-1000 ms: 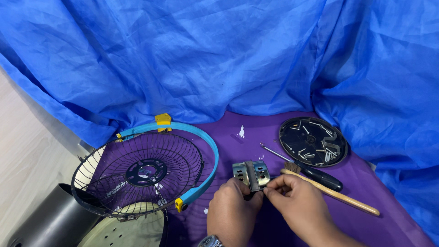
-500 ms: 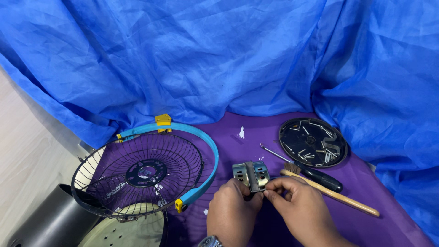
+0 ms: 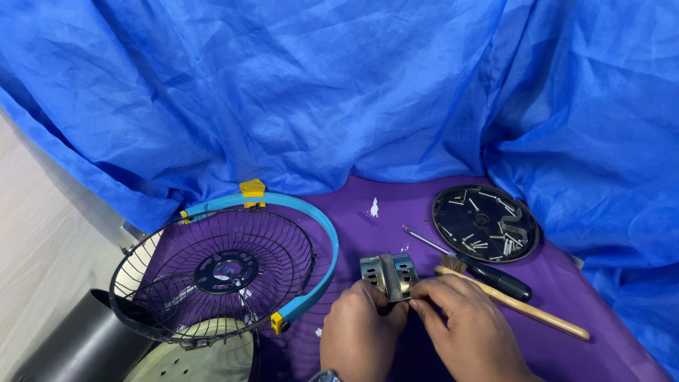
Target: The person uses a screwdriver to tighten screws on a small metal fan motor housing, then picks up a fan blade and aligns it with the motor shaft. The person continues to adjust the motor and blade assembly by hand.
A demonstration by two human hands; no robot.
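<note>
Both hands meet low on the purple cloth (image 3: 424, 212), closed around a small metal motor housing (image 3: 388, 274) with slotted vents. The left hand (image 3: 359, 332) grips it from the near side, fingers curled tight against its lower edge. The right hand (image 3: 470, 329) pinches at its right corner, thumb and forefinger pressed narrow together on something too small to make out. The housing stands upright between them, just in front of the knuckles, near the middle of the cloth.

To the left lies a black wire grille (image 3: 212, 272), tilted, with a blue rim (image 3: 311, 233) arcing round its far side and a yellow clip (image 3: 252, 188) on top. Beneath the grille sit a dark cylinder (image 3: 71, 346) and a pale perforated disc (image 3: 191, 357). To the right, a black round tray (image 3: 484, 223) holds loose screws. Between tray and hands lie a screwdriver (image 3: 488, 274) with a black handle and a wooden-handled brush (image 3: 523, 311), nearly touching each other. Blue sheeting (image 3: 318, 92) drapes the whole back.

It looks like fine finger work on the housing, perhaps freeing or seating a small fastener at that corner. I judge the next move needs a steady left grip so the piece does not twist, and care that whatever the right fingertips hold does not drop onto the cloth. The screwdriver lies within easy reach of the right hand.
</note>
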